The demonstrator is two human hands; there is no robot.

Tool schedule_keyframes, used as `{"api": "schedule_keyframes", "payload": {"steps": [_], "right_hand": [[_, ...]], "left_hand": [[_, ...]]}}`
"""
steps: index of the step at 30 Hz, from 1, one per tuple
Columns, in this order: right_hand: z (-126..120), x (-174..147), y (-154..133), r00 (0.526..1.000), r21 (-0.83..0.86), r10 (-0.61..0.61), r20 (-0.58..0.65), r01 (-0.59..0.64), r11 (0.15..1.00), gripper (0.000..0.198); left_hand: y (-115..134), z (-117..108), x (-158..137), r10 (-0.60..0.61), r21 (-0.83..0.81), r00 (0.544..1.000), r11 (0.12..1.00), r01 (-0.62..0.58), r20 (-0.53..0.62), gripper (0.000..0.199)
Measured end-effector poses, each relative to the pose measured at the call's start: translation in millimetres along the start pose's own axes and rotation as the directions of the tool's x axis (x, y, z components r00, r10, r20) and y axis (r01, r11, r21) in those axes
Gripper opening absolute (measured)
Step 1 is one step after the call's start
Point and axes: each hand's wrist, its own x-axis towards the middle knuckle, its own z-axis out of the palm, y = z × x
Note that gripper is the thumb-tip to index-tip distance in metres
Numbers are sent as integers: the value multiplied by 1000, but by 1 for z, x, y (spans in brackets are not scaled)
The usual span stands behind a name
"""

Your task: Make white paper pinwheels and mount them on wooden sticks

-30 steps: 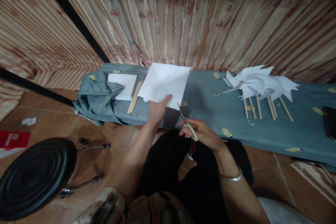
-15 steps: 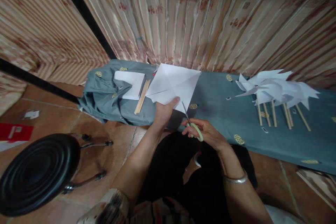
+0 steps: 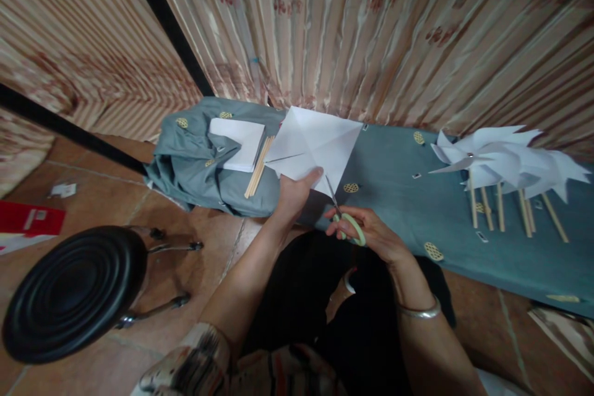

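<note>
A creased square of white paper [image 3: 320, 142] is pinched at its near edge by my left hand [image 3: 297, 190], thumb on top. One slit runs inward from its left corner. My right hand [image 3: 366, 228] grips scissors [image 3: 355, 232] with pale green handles. Their blades reach the paper's near corner, pointing toward its middle. Just left of the paper lie several wooden sticks [image 3: 258, 168] side by side. A stack of white paper [image 3: 245, 142] sits beyond them, partly covered by a fold of cloth.
Several white paper pinwheels [image 3: 499, 161] on sticks lie overlapping at the right of the bench, which a grey-green cloth [image 3: 390, 198] covers. A round black stool [image 3: 74, 294] stands at lower left. Behind the bench hangs a patterned curtain [image 3: 348, 31]. A red packet [image 3: 32, 219] lies on the tiled floor.
The view has shifted slightly, so the bench appears a little further right. Both hands keep their hold, and the scissor blades remain at the paper's near corner.
</note>
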Motion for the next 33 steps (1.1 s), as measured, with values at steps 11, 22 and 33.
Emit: {"api": "schedule_keyframes", "payload": {"steps": [11,22,33], "right_hand": [[1,1,1,1000,25,-12,3,12,1000,56],[4,1,-1,1000,52,-5,-19,6,999,56],[3,2,1,999,48,-15,-28,17,999,56]], "left_hand": [[-2,-3,1,9,-1,1000,1000,-9,-8,59],[0,-5,1,37,13,999,999,-37,-15,57],[2,-4,1,40,9,999,999,-40,-17,59]]}}
